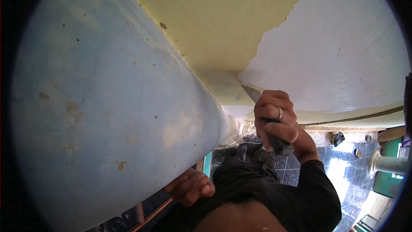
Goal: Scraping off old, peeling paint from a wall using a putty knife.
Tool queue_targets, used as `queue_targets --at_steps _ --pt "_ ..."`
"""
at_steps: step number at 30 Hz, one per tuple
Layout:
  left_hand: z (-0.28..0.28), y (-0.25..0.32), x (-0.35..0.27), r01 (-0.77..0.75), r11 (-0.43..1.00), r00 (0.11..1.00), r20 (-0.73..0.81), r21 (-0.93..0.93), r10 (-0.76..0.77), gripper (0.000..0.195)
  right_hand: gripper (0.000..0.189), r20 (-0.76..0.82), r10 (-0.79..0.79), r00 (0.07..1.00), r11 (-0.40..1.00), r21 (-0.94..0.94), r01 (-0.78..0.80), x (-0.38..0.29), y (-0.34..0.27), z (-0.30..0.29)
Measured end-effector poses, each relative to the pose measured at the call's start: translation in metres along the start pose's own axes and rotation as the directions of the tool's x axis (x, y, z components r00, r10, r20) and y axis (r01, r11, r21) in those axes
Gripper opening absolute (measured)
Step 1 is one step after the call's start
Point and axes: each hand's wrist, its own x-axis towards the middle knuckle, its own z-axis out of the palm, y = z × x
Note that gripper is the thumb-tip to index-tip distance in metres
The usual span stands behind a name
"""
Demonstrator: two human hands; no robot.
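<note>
My right hand [276,119] grips the dark handle of a scraper [252,94], with a ring on one finger. The blade's tip is at the wall, by the ragged border between yellow-green paint [222,16] and a bare whitish patch [325,48]. Most of the blade is hidden by my fist. Lower down, my left hand [192,187] is curled beside the edge of the pale blue wall [128,103]. I see nothing between its fingers; part of that hand is out of sight behind the wall's edge.
The blue wall meets the painted wall in a corner on my left. Below is a dark tiled floor [325,164] with a black plastic bundle [337,138] on a ledge and a small round object [357,153]. A white column [388,164] stands at right; a wooden frame [151,214] is lower left.
</note>
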Motion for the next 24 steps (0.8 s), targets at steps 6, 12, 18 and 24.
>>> queue_targets --at_steps 6,12,18,24 --pt "0.005 -0.001 0.004 -0.017 0.999 0.999 -0.045 0.038 0.019 0.022 0.05 0.007 0.062 0.998 0.998 -0.031 -0.062 0.002 -0.006 -0.009" --pt "0.002 -0.002 0.002 -0.028 1.0 0.999 -0.03 -0.004 0.028 0.021 0.04 -0.074 0.056 0.996 0.996 0.078 -0.05 0.001 -0.001 -0.005" --pt "0.004 0.0 0.005 -0.012 1.0 0.999 -0.031 0.022 0.013 0.02 0.047 0.017 -0.037 0.999 0.997 0.063 0.036 -0.003 0.004 -0.002" --pt "-0.002 -0.001 0.0 -0.011 0.999 1.0 0.014 -0.03 0.012 0.02 0.057 0.171 0.065 0.983 0.996 -0.079 -0.053 0.004 -0.001 0.001"
